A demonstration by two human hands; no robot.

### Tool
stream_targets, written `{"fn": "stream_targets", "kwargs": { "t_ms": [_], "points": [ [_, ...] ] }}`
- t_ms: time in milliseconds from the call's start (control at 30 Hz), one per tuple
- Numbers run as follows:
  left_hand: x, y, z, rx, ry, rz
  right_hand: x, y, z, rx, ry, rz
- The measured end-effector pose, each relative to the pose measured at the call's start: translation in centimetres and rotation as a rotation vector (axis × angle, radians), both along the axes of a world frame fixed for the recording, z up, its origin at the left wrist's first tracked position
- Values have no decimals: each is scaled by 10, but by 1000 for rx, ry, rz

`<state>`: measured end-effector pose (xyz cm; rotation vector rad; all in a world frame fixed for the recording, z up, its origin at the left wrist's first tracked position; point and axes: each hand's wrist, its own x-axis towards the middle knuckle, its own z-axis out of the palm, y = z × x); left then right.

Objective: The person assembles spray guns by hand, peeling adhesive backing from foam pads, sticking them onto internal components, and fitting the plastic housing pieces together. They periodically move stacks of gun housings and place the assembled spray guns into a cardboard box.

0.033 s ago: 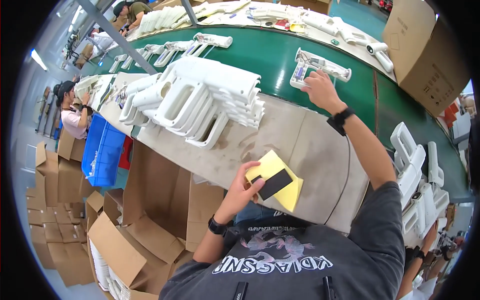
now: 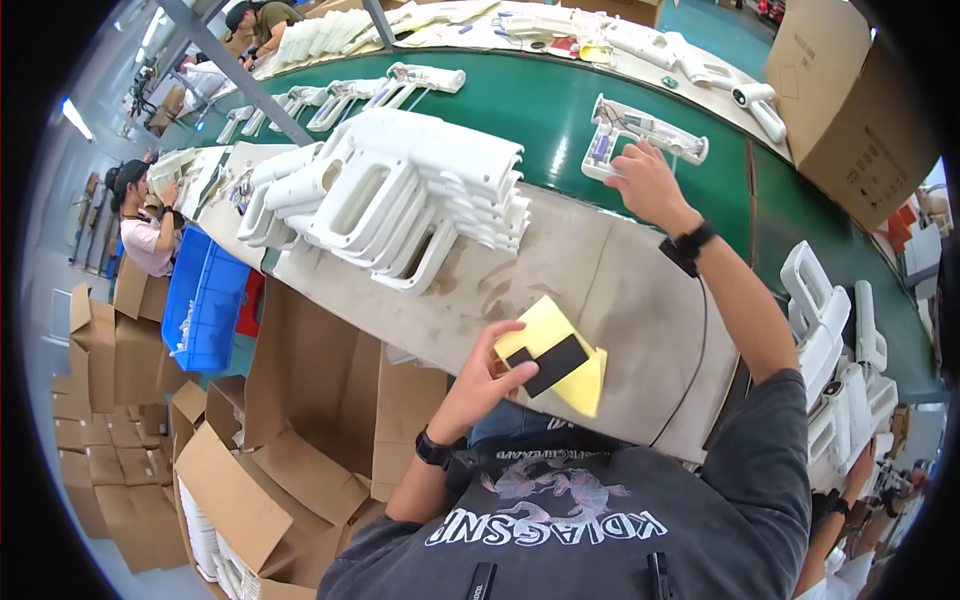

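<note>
My left hand [image 2: 484,385], thumb on top, grips a yellow backing sheet [image 2: 545,322] with black rectangular pads [image 2: 558,366] on it, over the table's near edge. My right hand [image 2: 652,183] reaches across to the green belt, its fingers closed on the near edge of an open white plastic housing [image 2: 690,148]. Wires and a small purple part show inside the housing. My fingertips partly hide its handle area. Left of my hands, a stack of white housing shells [image 2: 400,180] lies on the worktable [image 2: 640,290].
More open housings [image 2: 345,100] lie along the green conveyor belt [image 2: 500,110]. White assemblies [image 2: 815,300] are piled at the right, near another person's arm. A blue bin [image 2: 205,310] and open cardboard boxes [image 2: 310,380] stand at the left. A large carton [image 2: 850,110] sits far right.
The yellow sheet and its black pads have shifted slightly in my left hand. My right hand and the housing have moved a little to the right.
</note>
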<state>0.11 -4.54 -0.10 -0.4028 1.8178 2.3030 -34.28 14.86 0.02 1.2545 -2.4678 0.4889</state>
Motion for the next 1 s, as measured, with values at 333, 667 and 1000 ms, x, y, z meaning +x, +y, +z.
{"fn": "stream_targets", "kwargs": {
  "t_ms": [333, 667, 1000],
  "points": [
    [16, -17, 16, 13, 155, -50, 193, 53, 17, 49, -88, 146],
    [32, -34, 9, 108, 183, -31, 253, 67, -33, 79, -194, 54],
    [25, -30, 11, 259, 154, -74, 262, 19, 69, -227, -711, 292]
  ]
}}
